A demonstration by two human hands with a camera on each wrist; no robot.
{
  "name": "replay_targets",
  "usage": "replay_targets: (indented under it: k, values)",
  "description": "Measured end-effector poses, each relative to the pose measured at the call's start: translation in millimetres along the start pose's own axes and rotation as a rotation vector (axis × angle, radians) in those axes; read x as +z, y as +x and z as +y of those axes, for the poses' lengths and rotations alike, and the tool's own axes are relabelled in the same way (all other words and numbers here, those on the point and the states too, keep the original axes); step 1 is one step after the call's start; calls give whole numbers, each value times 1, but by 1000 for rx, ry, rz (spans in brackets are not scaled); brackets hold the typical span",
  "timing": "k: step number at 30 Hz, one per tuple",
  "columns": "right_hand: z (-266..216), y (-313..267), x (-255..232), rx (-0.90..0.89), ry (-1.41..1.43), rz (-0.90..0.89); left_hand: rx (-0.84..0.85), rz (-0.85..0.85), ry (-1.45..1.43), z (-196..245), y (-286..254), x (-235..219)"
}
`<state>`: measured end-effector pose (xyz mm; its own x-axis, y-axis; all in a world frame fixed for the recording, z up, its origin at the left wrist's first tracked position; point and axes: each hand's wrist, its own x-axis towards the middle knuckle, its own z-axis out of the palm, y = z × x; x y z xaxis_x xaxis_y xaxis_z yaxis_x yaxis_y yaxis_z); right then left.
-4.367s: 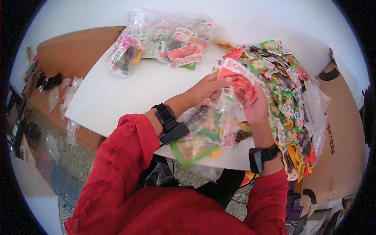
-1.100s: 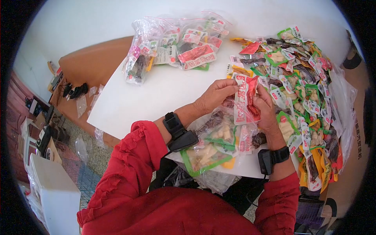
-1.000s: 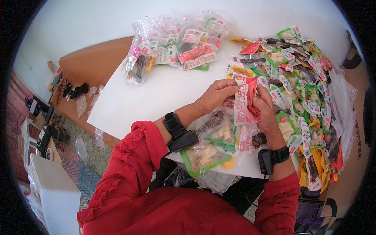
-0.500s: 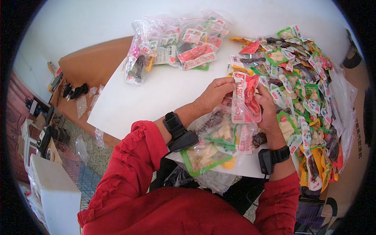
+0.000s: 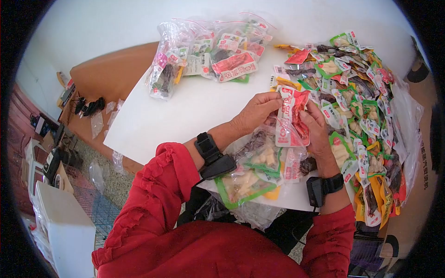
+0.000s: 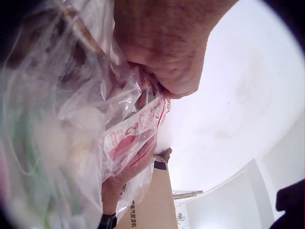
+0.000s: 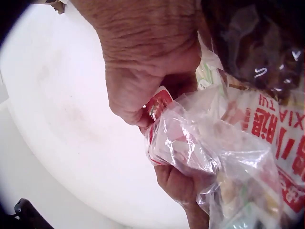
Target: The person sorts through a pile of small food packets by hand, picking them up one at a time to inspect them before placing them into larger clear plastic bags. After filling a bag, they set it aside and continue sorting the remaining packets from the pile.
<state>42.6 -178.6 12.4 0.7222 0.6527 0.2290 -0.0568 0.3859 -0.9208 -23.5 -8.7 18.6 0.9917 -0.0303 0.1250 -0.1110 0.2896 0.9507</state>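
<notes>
A clear zip bag (image 5: pixel 245 141) of food packets lies at the table's front edge, its lower part hanging over. At its mouth, a red-and-white snack packet (image 5: pixel 292 118) stands between my hands. My left hand (image 5: pixel 255 112) pinches the left side of the mouth by the packet's upper edge. With its thumb in front, my right hand (image 5: pixel 316 127) grips the right side. The left wrist view shows the red zip line (image 6: pixel 159 119) running between both hands, the packet behind clear plastic. Green-edged packets (image 5: pixel 241 187) and dark-filled ones show through the bag.
A large pile of loose packets (image 5: pixel 343 104) covers the table's right side. Another filled zip bag (image 5: pixel 208 55) lies at the back of the white table (image 5: pixel 185 111). A cardboard box (image 5: pixel 410 231) stands at the right, a brown seat (image 5: pixel 109 69) at the left.
Earlier the packet was tilted across the bag's mouth; now it stands nearly upright between the hands. Over the last second it shifts only slightly. The head view has turned a little left.
</notes>
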Motion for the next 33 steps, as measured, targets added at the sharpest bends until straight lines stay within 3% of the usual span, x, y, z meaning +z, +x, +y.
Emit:
replay_targets:
  k: [9,14,16,33]
  values:
    - [-3,-1,2,-15,0,-11,10,-26,25,-1,1,-2]
    - [-5,-3,4,-53,-178,-40,-21,-66,21,-3,1,2]
    - [-6,-3,6,-51,-181,-46,118,-162,30,-9,4,2]
    - [-2,-2,5,-87,-289,-21,20,-165,43,-3,1,0]
